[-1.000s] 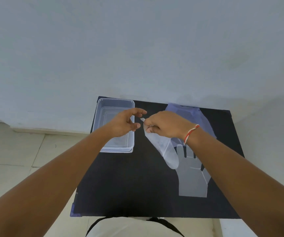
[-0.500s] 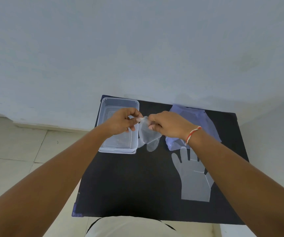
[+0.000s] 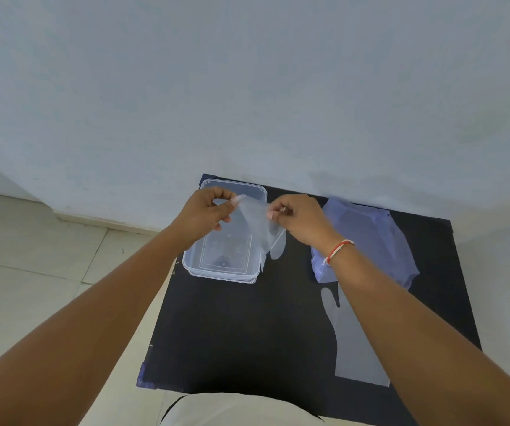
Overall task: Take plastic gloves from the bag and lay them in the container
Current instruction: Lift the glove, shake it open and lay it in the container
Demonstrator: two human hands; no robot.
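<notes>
A thin clear plastic glove (image 3: pixel 261 232) hangs stretched between my two hands. My left hand (image 3: pixel 206 215) pinches its left top edge and my right hand (image 3: pixel 298 221) pinches its right top edge. The glove dangles over the right rim of the clear rectangular container (image 3: pixel 216 269), which stands at the table's far left. The bluish plastic bag (image 3: pixel 370 238) lies at the far right, partly behind my right wrist. A second glove (image 3: pixel 352 348) lies flat on the black table, below the bag, half hidden by my right forearm.
The black table (image 3: pixel 247 333) stands against a pale wall (image 3: pixel 247 87). Tiled floor (image 3: pixel 32 272) shows to the left. The table's near-left corner has a bluish patch (image 3: pixel 144 375). My light-coloured clothing (image 3: pixel 232 410) shows at the bottom edge.
Both hands have moved left with the glove, from the table's middle to above the container. My left hand has taken hold of the glove's edge, and the glove is now spread between both hands.
</notes>
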